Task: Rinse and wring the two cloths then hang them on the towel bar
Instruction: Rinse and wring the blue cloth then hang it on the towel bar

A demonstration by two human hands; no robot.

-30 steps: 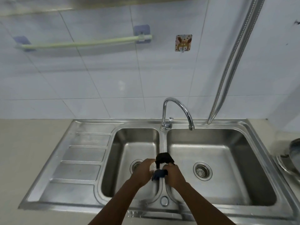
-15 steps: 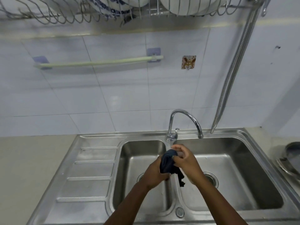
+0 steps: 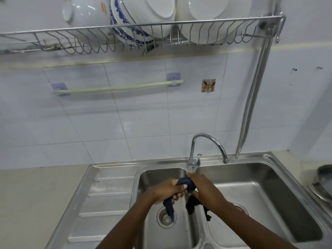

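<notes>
Both hands grip a dark blue cloth bunched between them above the divider of the double sink. My left hand closes on its left part, and a blue end hangs down from it over the left basin. My right hand closes on its right part, where a black end dangles; whether that is a second cloth I cannot tell. The pale green towel bar is on the tiled wall, up and to the left, with nothing hanging on it.
A chrome tap arches over the right basin just behind my hands. A wire dish rack with bowls and plates hangs above the bar. A metal hose runs down the wall at right. A metal pot sits at the far right edge.
My view has tilted upward, bringing the dish rack into sight. My hands rose with the cloth from low over the divider to just in front of the tap base, and its ends now hang down.
</notes>
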